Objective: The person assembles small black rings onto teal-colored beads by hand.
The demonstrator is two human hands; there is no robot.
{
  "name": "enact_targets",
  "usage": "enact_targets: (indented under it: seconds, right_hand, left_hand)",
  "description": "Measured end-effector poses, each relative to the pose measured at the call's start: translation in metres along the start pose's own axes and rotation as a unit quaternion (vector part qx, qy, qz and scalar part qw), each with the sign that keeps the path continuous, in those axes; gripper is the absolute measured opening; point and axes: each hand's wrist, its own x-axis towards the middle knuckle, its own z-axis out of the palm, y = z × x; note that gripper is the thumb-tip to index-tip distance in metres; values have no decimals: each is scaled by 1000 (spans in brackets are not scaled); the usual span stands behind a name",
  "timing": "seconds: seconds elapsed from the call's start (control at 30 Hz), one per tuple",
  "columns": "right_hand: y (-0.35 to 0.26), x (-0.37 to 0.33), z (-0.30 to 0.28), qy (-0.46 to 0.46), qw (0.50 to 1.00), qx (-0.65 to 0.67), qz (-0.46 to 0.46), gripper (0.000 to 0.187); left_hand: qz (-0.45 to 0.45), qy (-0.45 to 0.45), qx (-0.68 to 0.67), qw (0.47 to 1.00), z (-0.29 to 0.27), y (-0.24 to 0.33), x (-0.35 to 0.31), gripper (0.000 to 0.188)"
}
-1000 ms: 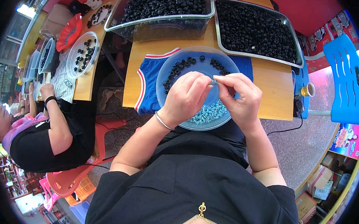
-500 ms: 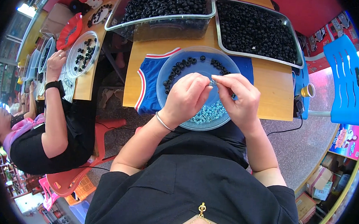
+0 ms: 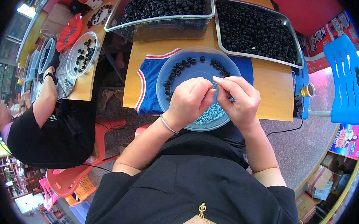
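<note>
My left hand [image 3: 191, 99] and my right hand [image 3: 241, 100] meet above a round, clear shallow tub [image 3: 198, 72]. Both hands are closed in a pinch, fingertips nearly touching. Between them shows a small shiny light-blue piece [image 3: 214, 85], mostly covered by the fingers. Black beads with holes [image 3: 177, 69] lie in an arc along the tub's far and left sides. On its near side is a heap of small shiny light-blue pieces [image 3: 211, 114], too small to name and partly hidden by my hands.
Under the tub spreads a blue cloth [image 3: 146, 95] with red-white trim, on a wooden table [image 3: 276, 92]. Behind stand a clear bin [image 3: 167, 28] and a metal tray [image 3: 263, 57] of black beads. At the left, another person's arm [image 3: 46, 99] reaches to containers. A blue chair [image 3: 345, 80] stands right.
My hands have shifted slightly, still pinched together, and the fingers now cover more of the light-blue piece. The other person's hand has moved nearer and left, away from the round container.
</note>
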Motion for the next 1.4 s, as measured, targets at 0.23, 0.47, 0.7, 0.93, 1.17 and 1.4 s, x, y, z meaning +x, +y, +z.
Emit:
enact_targets:
  seconds: [0.23, 0.47, 0.7, 0.93, 1.17, 1.4]
  right_hand:
    - [1, 2, -1, 3, 1000, -14, -11, 27]
    - [4, 2, 1, -1, 1000, -7, 6, 24]
    - [4, 0, 3, -2, 1000, -7, 22, 25]
    - [1, 2, 3, -18, 1000, -12, 22, 25]
    - [1, 5, 0, -46, 989, 98, 101, 22]
    - [6, 4, -1, -54, 981, 148, 110, 19]
  left_hand:
    - [-70, 3, -18, 997, 6, 4, -1, 12]
    - [-237, -58, -164, 956, 6, 5, -7, 21]
    - [-126, 25, -49, 991, 9, -2, -10, 12]
    - [-21, 20, 50, 998, 2, -10, -6, 18]
    - [-24, 3, 41, 999, -4, -14, -7, 24]
    - [-74, -14, -40, 996, -5, -11, -8, 17]
